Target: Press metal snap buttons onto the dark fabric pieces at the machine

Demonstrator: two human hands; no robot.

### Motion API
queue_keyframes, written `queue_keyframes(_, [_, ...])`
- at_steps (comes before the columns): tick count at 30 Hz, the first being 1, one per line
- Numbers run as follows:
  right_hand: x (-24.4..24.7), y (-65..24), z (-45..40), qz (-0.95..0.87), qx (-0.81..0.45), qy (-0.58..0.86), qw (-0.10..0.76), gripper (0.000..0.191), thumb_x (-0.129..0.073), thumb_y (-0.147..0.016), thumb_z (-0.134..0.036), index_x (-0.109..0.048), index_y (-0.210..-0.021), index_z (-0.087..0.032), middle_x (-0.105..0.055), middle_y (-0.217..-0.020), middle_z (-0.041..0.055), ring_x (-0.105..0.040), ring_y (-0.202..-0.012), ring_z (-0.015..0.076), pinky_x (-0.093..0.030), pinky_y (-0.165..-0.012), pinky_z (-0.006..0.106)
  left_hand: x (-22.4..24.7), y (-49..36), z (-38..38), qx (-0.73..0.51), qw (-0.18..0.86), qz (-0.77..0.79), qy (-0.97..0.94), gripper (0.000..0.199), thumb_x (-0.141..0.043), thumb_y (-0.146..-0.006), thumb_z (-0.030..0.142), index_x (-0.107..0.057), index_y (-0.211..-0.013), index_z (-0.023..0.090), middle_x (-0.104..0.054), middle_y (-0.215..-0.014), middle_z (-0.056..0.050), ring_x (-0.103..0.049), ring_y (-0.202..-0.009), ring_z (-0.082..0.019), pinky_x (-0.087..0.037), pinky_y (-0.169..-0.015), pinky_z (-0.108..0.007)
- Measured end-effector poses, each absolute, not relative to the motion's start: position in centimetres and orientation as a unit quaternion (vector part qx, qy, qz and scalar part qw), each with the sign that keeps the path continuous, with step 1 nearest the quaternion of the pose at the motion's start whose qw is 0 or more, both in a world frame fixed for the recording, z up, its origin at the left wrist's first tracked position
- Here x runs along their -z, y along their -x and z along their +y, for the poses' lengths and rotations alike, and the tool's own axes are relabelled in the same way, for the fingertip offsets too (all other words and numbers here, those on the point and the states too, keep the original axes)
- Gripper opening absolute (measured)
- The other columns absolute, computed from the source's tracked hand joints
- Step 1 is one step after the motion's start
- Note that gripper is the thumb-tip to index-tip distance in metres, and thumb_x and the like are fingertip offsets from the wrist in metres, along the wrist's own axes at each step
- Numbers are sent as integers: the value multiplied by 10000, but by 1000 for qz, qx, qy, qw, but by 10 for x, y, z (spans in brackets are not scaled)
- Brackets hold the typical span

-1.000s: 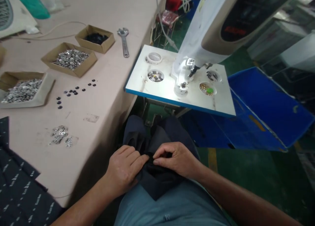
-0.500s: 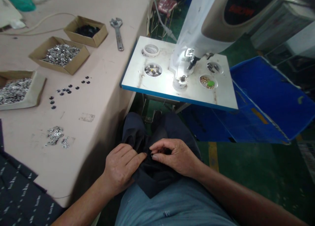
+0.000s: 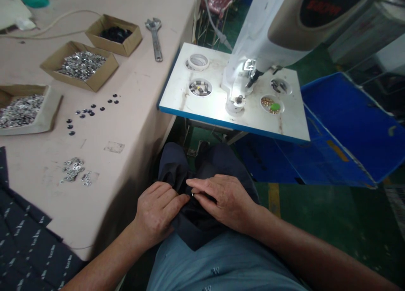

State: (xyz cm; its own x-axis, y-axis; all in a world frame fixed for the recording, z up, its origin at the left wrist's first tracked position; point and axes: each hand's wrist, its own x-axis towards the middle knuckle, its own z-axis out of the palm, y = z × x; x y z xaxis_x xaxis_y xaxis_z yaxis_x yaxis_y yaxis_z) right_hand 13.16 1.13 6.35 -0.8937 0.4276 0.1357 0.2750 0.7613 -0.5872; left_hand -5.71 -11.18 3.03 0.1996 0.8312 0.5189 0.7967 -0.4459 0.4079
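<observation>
Dark navy cloth (image 3: 193, 236) lies bunched across my lap, one corner hanging down over the blue shirt. My left hand (image 3: 156, 210) is closed on the cloth's left side, thumb and fingers pinching it. My right hand (image 3: 226, 198) is closed at the same spot from the right, its thumb and fingertips close to the left thumb. Between the fingertips glints a small shiny metal piece (image 3: 192, 194), like a snap fastener part, at the cloth. The right hand's lower fingers are partly hidden.
On the table (image 3: 126, 113) at left are a box of black pieces (image 3: 115, 34), boxes of silver snap parts (image 3: 82, 66), loose black caps (image 3: 85, 111), a small silver pile (image 3: 73, 168), a wrench (image 3: 155, 39) and printed dark fabric (image 3: 28, 244). Ahead stands a press machine (image 3: 240, 80) beside a blue bin (image 3: 351, 113).
My right hand's fingers have shifted, the index finger now stretching further left over the cloth, and a shiny bit shows between the fingertips. My left hand stays on the cloth. The view shifted slightly.
</observation>
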Motion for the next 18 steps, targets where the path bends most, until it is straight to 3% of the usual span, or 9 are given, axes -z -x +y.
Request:
queue_keyframes(8, [-70,-131,11,-950,-247,159,102,324,-590,-972,-203,-627,-1293,-201,-788,-1009,5,-691,-766,154,-437,-727,305,-31,55,-111,-352,29,533,-769,124,-545,-936,169,-645,-989,116,-618,-682,-56,-578,-699,-210,-465,-668,-367])
queue_keyframes(18, [-72,-132,19,-948,-297,109,24,393,-502,-972,-168,-599,-1352,-176,-777,-1045,51,-689,-855,164,-440,-804,313,-30,54,-112,-349,101,566,-740,160,-569,-900,136,-647,-1040,141,-683,-779,-72,-617,-714,-200,-423,-625,-330])
